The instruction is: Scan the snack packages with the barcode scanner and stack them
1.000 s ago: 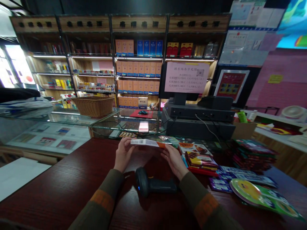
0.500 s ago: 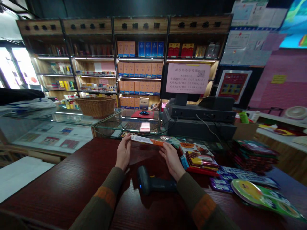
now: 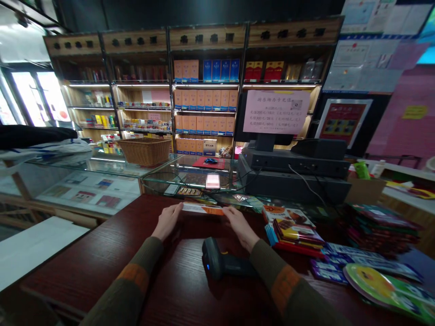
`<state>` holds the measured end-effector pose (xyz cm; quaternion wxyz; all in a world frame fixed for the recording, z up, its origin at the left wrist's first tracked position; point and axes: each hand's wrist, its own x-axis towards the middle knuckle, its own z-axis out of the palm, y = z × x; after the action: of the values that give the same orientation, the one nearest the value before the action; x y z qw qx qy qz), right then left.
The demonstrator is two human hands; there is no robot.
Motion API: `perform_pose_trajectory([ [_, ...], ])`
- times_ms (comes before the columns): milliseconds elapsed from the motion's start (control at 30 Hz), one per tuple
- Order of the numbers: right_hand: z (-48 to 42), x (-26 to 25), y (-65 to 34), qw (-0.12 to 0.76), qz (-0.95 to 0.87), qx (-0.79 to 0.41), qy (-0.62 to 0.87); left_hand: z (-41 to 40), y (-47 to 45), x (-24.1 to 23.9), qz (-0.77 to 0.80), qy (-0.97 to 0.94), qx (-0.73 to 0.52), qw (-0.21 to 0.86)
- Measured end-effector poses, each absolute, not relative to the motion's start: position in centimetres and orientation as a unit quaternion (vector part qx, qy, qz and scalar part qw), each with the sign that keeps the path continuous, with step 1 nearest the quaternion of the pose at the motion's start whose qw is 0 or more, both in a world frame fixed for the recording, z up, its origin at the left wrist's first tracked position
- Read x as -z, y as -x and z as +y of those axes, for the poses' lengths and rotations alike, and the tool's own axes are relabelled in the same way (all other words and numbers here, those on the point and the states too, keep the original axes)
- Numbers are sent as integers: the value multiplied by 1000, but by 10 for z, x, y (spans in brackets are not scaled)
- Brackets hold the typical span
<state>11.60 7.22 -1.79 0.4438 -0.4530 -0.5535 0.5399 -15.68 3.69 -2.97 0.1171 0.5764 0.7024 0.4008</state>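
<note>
A thin white-and-orange box is held edge-on above the dark wooden counter. My left hand pinches its left end, and my right hand grips the right end. Its broad face is hidden from this angle. Below the box and between my forearms, a dark barcode scanner lies on its side with a small blue light on; its handle reaches toward my right sleeve. To the right of my right hand sits a stack of chocolate packs, some with a red edge.
Blue-purple packets, a round green-yellow package and a pile of dark red packs cover the right side. Behind stand a cash register with monitor, a glass display case and a wicker basket.
Both hands have lowered the box slightly, and it has gone from slanted to nearly level. The view has turned a little to the left. The scanner lies on the counter as before.
</note>
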Motion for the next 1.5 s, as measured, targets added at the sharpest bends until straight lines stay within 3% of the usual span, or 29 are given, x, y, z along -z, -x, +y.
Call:
perform_pose_trajectory([
  [200, 79, 16, -101, 363, -584, -570, 449, 41, 185, 42, 721, -607, -311, 121],
  [467, 87, 14, -83, 288, -615, -573, 459, 51, 208, 49, 730, -608, -290, 110],
  [1500, 90, 27, -73, 273, -616, -554, 489, 59, 194, 56, 780, -581, -234, 1],
])
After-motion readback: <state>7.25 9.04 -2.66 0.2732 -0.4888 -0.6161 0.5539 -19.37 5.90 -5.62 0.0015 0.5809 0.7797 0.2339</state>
